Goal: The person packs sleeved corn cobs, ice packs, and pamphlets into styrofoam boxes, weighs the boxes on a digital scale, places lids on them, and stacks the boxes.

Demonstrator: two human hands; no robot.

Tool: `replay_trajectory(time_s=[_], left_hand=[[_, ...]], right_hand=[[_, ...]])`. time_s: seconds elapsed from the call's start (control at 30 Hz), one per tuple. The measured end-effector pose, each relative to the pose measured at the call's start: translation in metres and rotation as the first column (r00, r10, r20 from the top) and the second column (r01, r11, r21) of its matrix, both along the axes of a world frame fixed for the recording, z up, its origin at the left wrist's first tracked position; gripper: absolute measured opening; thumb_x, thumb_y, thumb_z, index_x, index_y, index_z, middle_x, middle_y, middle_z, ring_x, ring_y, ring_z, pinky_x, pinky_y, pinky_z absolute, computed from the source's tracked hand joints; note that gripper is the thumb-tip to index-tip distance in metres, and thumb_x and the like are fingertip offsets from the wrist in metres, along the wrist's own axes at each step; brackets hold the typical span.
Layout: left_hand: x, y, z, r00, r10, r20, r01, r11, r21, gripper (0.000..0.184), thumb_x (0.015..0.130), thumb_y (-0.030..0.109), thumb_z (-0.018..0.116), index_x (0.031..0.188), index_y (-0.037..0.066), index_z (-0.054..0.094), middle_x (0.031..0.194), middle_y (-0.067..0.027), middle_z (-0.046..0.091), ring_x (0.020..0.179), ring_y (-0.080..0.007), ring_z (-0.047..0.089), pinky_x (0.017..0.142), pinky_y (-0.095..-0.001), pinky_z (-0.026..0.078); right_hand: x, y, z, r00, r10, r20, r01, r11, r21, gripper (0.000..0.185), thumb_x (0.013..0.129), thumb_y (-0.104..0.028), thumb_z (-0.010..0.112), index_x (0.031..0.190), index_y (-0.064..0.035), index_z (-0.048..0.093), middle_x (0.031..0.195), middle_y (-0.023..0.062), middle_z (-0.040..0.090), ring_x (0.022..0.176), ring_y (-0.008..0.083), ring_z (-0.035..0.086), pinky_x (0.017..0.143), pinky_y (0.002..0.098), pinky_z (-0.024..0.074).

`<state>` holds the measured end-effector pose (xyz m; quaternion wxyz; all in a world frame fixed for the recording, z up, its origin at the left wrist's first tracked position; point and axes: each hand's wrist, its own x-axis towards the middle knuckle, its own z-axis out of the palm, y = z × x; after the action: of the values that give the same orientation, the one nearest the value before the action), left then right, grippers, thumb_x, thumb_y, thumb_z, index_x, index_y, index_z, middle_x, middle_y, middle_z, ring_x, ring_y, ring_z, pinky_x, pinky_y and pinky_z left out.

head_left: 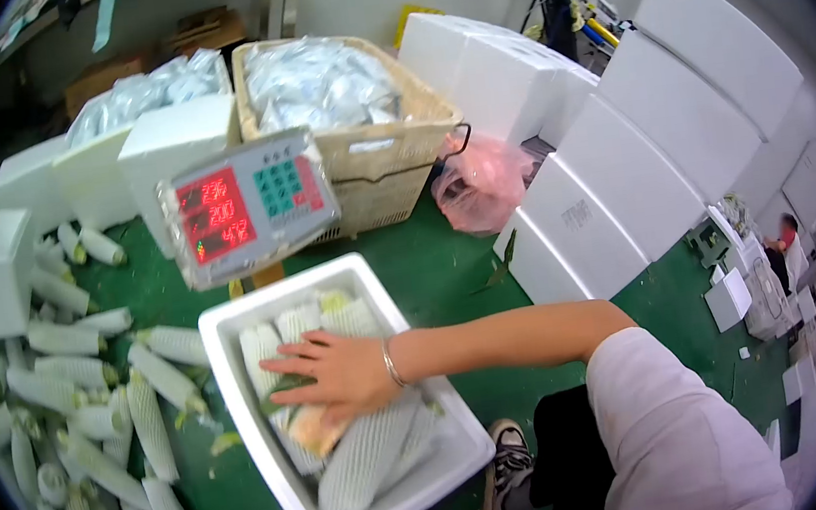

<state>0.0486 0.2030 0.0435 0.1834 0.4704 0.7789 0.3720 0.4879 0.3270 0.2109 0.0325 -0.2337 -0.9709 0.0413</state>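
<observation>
My right hand [341,373], with a silver bangle at its wrist, lies palm down and fingers spread over the contents of a white foam box [456,456]. Inside are several long pieces of produce in white foam net sleeves [357,467], apparently ears of corn, with pale green ends showing. A dark green leafy bit [287,388] shows beneath my fingers, and a peach-coloured end [312,429] lies just below the hand. The palm's underside is hidden. My left hand is out of view. Beyond the box stands a scale display [247,208] with red digits.
Many sleeved ears [95,422] lie heaped on the green floor at left. A tan crate [386,152] of clear plastic bags stands behind the display. White foam boxes [611,181] are stacked at right, near a pink plastic bag [484,184]. Another person [784,242] is far right.
</observation>
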Motion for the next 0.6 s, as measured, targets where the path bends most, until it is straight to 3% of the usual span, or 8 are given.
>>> replay_trajectory(time_s=[0.1,0.17,0.2,0.23,0.33,0.43,0.53,0.6], left_hand=[[0.013,0.022,0.008,0.999,-0.004,-0.054,0.003,1.0,-0.014,0.047,0.096,0.03,0.041,0.131,0.0,0.039,0.129,-0.013,0.046,0.116,-0.024,0.045,0.098,-0.0326,0.036],[0.021,0.035,0.013,0.997,0.005,-0.076,-0.007,0.999,-0.037,0.047,0.096,0.03,0.04,0.132,0.0,0.039,0.13,-0.013,0.045,0.117,-0.0243,0.045,0.099,-0.0327,0.035],[0.025,0.041,0.017,0.996,0.007,-0.086,-0.01,0.999,-0.041,0.047,0.096,0.03,0.04,0.132,0.0,0.039,0.13,-0.013,0.045,0.117,-0.0244,0.044,0.099,-0.0327,0.035],[0.029,0.047,0.019,0.995,0.01,-0.095,-0.015,0.999,-0.046,0.047,0.096,0.03,0.04,0.132,0.0,0.039,0.131,-0.013,0.044,0.118,-0.0245,0.044,0.099,-0.0328,0.034],[0.034,0.057,0.028,0.991,0.029,-0.129,-0.036,0.998,-0.049,0.047,0.096,0.03,0.039,0.132,0.0,0.038,0.132,-0.0131,0.043,0.119,-0.0249,0.043,0.1,-0.0329,0.033],[0.035,0.055,0.03,0.986,0.07,-0.149,-0.08,0.995,-0.061,0.048,0.096,0.031,0.039,0.133,0.0,0.038,0.133,-0.0131,0.042,0.12,-0.0253,0.042,0.101,-0.033,0.032],[0.028,0.042,0.025,0.978,0.121,-0.172,-0.14,0.985,-0.097,0.048,0.096,0.031,0.038,0.133,0.0,0.037,0.134,-0.0131,0.041,0.121,-0.0257,0.041,0.101,-0.033,0.031],[0.02,0.026,0.021,0.971,0.152,-0.187,-0.175,0.978,-0.117,0.049,0.096,0.031,0.038,0.134,0.0,0.037,0.134,-0.0131,0.041,0.122,-0.026,0.04,0.102,-0.0331,0.031]], right_hand=[[0.022,0.033,0.069,0.936,-0.034,-0.351,0.017,0.999,-0.051,0.055,0.082,-0.028,0.058,0.13,-0.0082,0.042,0.132,0.0187,0.04,0.12,0.0341,0.04,0.098,0.0457,0.0319],[0.064,0.097,0.094,0.853,-0.179,-0.491,0.274,0.953,0.128,0.042,0.077,-0.016,0.06,0.116,-0.0029,0.05,0.113,0.0174,0.053,0.104,0.0329,0.052,0.088,0.0403,0.0414],[0.08,0.131,0.103,0.694,-0.317,-0.647,0.513,0.848,0.134,0.033,0.073,-0.009,0.06,0.104,-0.0003,0.053,0.098,0.0161,0.057,0.09,0.033,0.056,0.079,0.0374,0.0457],[0.097,0.171,0.108,0.521,-0.444,-0.729,0.632,0.774,-0.019,0.034,0.075,-0.013,0.058,0.105,0.0005,0.05,0.1,0.0187,0.053,0.093,0.0352,0.053,0.08,0.0396,0.0437],[0.134,0.32,0.107,0.352,-0.736,-0.578,0.917,0.396,0.055,0.065,0.066,-0.031,0.07,0.116,0.0006,0.043,0.113,0.0196,0.049,0.106,0.0344,0.048,0.091,0.0407,0.041],[0.117,0.394,0.119,0.454,-0.876,-0.161,0.886,0.425,0.185,0.088,0.057,-0.041,0.075,0.129,-0.0044,0.037,0.131,0.0187,0.04,0.121,0.0353,0.038,0.101,0.0463,0.0325],[0.119,0.436,0.094,0.407,-0.913,-0.024,0.865,0.377,0.332,0.099,0.055,-0.043,0.074,0.138,-0.0109,0.03,0.141,0.0198,0.028,0.129,0.0354,0.03,0.102,0.0517,0.0291],[0.126,0.45,0.084,0.319,-0.942,-0.105,0.94,0.299,0.165,0.111,0.046,-0.043,0.075,0.141,-0.0139,0.024,0.143,0.0202,0.024,0.132,0.037,0.024,0.104,0.0567,0.0231]])
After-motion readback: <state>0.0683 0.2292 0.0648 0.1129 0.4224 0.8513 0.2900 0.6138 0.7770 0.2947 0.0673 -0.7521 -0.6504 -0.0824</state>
